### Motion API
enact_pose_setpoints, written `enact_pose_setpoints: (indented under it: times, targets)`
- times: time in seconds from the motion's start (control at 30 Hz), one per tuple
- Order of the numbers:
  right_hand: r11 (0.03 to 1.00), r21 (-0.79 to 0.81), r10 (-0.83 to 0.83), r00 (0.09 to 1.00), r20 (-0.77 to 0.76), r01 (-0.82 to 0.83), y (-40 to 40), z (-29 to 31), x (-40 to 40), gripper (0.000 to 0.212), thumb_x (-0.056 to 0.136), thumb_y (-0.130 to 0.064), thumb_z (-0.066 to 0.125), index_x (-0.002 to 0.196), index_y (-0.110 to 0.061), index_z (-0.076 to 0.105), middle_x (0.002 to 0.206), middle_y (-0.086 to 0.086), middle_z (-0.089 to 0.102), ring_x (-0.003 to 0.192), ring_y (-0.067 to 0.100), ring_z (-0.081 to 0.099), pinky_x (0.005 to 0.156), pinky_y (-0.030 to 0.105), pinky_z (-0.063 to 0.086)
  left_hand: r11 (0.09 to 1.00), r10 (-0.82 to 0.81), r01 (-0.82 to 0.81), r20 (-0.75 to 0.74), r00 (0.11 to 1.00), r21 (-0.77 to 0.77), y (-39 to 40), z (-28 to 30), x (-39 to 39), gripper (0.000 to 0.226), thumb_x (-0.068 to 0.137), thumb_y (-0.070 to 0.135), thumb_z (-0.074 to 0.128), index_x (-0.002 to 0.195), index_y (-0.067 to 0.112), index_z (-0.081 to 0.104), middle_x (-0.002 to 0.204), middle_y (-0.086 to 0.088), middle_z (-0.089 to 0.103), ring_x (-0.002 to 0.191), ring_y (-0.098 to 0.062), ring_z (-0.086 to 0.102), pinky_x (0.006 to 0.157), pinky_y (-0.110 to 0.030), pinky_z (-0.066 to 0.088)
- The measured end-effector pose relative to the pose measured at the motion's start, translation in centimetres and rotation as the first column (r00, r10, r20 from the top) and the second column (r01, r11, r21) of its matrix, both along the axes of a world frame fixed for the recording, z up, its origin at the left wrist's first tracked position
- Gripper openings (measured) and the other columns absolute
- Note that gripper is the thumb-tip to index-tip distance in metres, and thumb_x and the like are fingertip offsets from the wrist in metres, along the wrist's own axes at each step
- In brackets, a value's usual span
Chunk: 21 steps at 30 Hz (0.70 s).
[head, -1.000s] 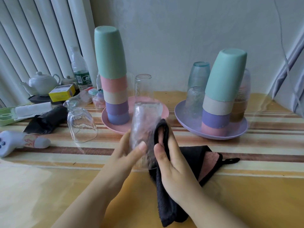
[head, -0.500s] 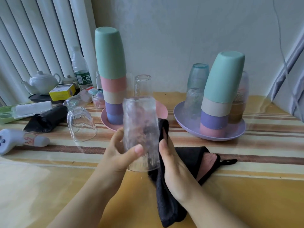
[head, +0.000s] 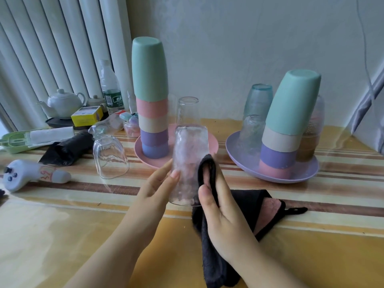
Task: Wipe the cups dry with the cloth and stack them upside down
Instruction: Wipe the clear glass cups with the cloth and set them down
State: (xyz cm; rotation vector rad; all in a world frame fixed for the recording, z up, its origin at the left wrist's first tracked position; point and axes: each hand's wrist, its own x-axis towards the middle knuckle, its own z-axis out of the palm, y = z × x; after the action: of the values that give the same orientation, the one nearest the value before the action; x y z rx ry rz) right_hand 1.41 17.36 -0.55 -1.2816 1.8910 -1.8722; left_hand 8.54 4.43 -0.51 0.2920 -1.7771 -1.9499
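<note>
Clear bumpy glass cup (head: 190, 163) sits upside down in the left hand (head: 160, 183), held by thumb and fingers. The right hand (head: 216, 206) presses the black cloth (head: 209, 246) on it. Wet glass could slip and hit the bench (head: 83, 235).

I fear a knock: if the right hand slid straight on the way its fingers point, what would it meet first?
Probably the pink plate just beyond the fingertips of the right hand, then the stack of cups on it; depth is unclear.

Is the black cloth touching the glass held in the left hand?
Touching. The head view shows the black cloth, draped over the right hand's fingers, pressed against the side of the glass that the left hand holds.
</note>
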Motion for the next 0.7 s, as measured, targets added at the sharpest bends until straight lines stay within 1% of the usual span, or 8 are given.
enact_pose_setpoints:
  times: [0.13,0.27,0.33,0.4,0.47,0.5,0.6,0.7]
  targets:
    - [0.999,0.039,-0.025,0.994,-0.104,0.029,-0.5,-0.7,0.6,0.053,0.096,-0.038,0.034,0.142,-0.039,0.009,0.156,-0.018,0.006,0.142,-0.005,0.004,0.113,0.011,0.009,0.993,-0.091,0.093,0.037,0.995,-0.075,0.5,0.2,0.1,0.06,0.067,0.049,0.068,0.125,0.036,0.056,0.123,0.014,0.067,0.118,-0.004,0.059,0.098,-0.029,0.049]
    - [0.995,-0.009,-0.096,0.989,0.113,0.097,0.6,1.0,-0.4,0.041,0.094,-0.044,0.025,0.131,-0.049,0.009,0.142,-0.038,0.006,0.124,-0.031,0.007,0.097,-0.007,0.011,0.955,-0.219,0.234,0.1,0.971,-0.183,0.6,0.4,0.2,0.065,0.068,0.035,0.076,0.129,0.028,0.055,0.123,0.006,0.068,0.116,-0.012,0.062,0.094,-0.026,0.051]
    - [0.99,-0.008,-0.136,0.971,0.196,0.14,1.2,1.4,-1.4,0.049,0.09,-0.05,0.024,0.137,-0.045,0.014,0.147,-0.032,0.012,0.121,-0.033,0.013,0.095,-0.009,0.014,0.934,-0.231,0.257,0.129,0.964,-0.25,1.2,0.2,0.2,0.067,0.07,0.036,0.078,0.133,0.029,0.053,0.125,0.007,0.067,0.118,-0.01,0.061,0.097,-0.025,0.049]
    - [0.991,-0.027,-0.119,0.964,0.239,0.129,1.4,1.1,-2.0,0.06,0.091,-0.063,0.025,0.144,-0.034,0.026,0.149,-0.02,0.03,0.129,-0.018,0.027,0.108,0.006,0.022,0.935,-0.186,0.206,0.097,0.978,-0.287,1.7,0.1,0.1,0.066,0.069,0.036,0.078,0.131,0.027,0.056,0.123,0.005,0.068,0.117,-0.012,0.061,0.098,-0.028,0.048]
    - [0.997,0.006,-0.074,0.966,0.247,0.074,1.1,0.6,-1.7,0.07,0.083,-0.067,0.027,0.143,-0.032,0.032,0.144,-0.019,0.04,0.132,-0.008,0.033,0.115,0.025,0.026,0.951,-0.138,0.142,0.034,0.99,-0.275,1.9,0.2,0.2,0.062,0.068,0.035,0.078,0.126,0.022,0.06,0.119,0.001,0.07,0.114,-0.017,0.064,0.097,-0.032,0.049]
    - [0.998,0.036,-0.05,0.971,0.234,0.043,0.9,0.5,-1.3,0.069,0.084,-0.066,0.027,0.143,-0.031,0.032,0.144,-0.02,0.039,0.132,-0.008,0.032,0.115,0.026,0.026,0.961,-0.101,0.096,-0.005,0.995,-0.258,1.9,0.4,0.3,0.059,0.067,0.034,0.078,0.122,0.021,0.062,0.115,-0.001,0.071,0.111,-0.017,0.065,0.094,-0.031,0.05]
    - [0.993,0.091,0.048,0.975,0.217,-0.069,0.4,0.7,-0.4,0.048,0.093,-0.052,0.023,0.139,-0.039,0.024,0.139,-0.035,0.029,0.122,-0.028,0.025,0.099,-0.003,0.023,0.981,0.035,-0.056,-0.114,0.993,-0.187,1.8,1.3,0.8,0.047,0.069,0.029,0.075,0.113,0.022,0.063,0.107,0.007,0.074,0.102,-0.007,0.068,0.081,-0.014,0.051]
    - [0.978,0.174,0.085,0.981,0.173,-0.115,0.0,0.4,-0.3,0.038,0.091,-0.04,0.03,0.125,-0.054,0.022,0.123,-0.052,0.025,0.111,-0.039,0.021,0.085,-0.012,0.018,0.965,0.191,-0.209,-0.123,0.974,-0.16,1.1,1.4,0.9,0.046,0.076,0.021,0.072,0.12,0.021,0.058,0.11,0.009,0.072,0.104,-0.005,0.067,0.082,-0.015,0.051]
